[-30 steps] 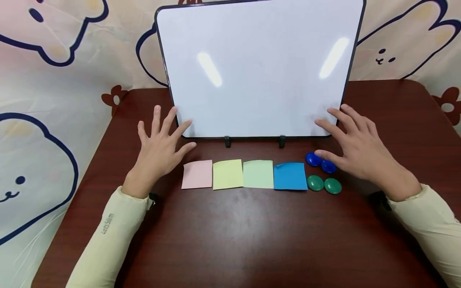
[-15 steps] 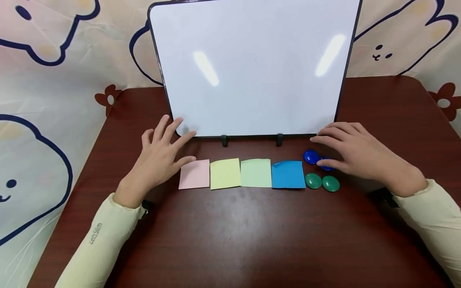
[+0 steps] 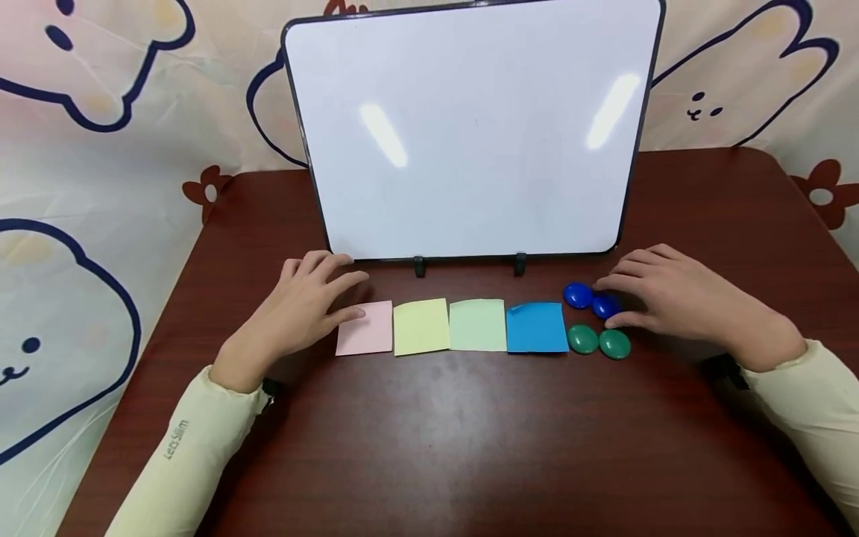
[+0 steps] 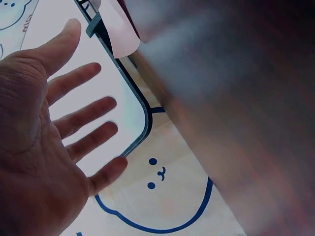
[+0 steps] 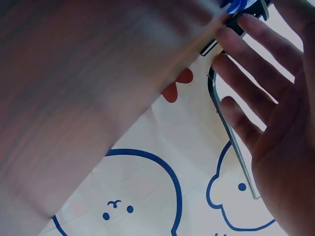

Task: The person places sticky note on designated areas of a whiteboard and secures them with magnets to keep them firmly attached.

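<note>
A white whiteboard (image 3: 470, 134) stands upright on two small feet at the back of the brown table (image 3: 470, 432). In front of it lie a pink note (image 3: 365, 330), a yellow note (image 3: 420, 327), a green note (image 3: 478, 325) and a blue note (image 3: 537, 328) in a row. Right of them sit two blue magnets (image 3: 577, 295) and two green magnets (image 3: 582, 339). My left hand (image 3: 309, 298) lies low over the table with relaxed fingers, thumb at the pink note's left edge. My right hand (image 3: 671, 298) hovers beside the nearer blue magnet (image 3: 606, 306), forefinger and thumb on either side of it. The wrist views show spread fingers on the left hand (image 4: 44, 137) and right hand (image 5: 280, 113).
A cloth with cartoon bears (image 3: 80, 246) hangs behind and to the left of the table. Bare table lies in front of the notes. The table's left edge (image 3: 144, 350) and right edge are close to my forearms.
Both hands have come down from the whiteboard's lower corners to the table. The left now lies by the pink note, the right by the blue magnets.
</note>
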A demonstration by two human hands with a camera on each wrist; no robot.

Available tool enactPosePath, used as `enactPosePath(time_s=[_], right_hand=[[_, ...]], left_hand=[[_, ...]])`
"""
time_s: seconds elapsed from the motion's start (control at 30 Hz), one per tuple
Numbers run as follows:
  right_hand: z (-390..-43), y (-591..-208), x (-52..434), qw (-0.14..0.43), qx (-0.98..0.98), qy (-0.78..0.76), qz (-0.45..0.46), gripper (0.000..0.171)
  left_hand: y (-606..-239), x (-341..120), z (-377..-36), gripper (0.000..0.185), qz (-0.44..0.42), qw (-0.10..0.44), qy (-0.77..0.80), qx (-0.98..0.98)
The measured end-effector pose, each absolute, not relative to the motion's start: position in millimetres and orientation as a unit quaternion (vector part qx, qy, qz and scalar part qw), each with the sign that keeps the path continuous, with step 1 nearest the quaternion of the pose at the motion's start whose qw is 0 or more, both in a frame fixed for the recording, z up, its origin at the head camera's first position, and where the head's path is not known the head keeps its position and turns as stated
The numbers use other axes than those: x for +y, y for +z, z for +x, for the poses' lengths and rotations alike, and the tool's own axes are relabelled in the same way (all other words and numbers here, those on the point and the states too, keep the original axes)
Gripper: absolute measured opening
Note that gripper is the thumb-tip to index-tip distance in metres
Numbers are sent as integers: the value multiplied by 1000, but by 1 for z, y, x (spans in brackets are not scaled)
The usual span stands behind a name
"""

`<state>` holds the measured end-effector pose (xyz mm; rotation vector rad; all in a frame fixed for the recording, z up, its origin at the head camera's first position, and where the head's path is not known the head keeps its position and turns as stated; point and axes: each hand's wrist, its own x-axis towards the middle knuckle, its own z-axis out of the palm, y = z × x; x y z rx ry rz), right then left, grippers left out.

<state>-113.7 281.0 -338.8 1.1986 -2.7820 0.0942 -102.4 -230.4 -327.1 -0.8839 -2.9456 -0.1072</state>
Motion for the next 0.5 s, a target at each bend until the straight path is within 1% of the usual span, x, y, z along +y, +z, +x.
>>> enactPosePath(time_s=[0.17, 0.4, 0.5], right_hand=[[-116, -338, 285, 40, -920, 35, 389, 52], [-116, -339, 285, 8, -917, 49, 396, 49], [-116, -339, 285, 1, -920, 47, 388, 49]], left_hand=[[-324, -233, -106, 42, -302, 21, -56, -951], [-326, -239, -106, 32, -301, -31, -87, -949], [-327, -240, -107, 31, -300, -43, -94, -948]])
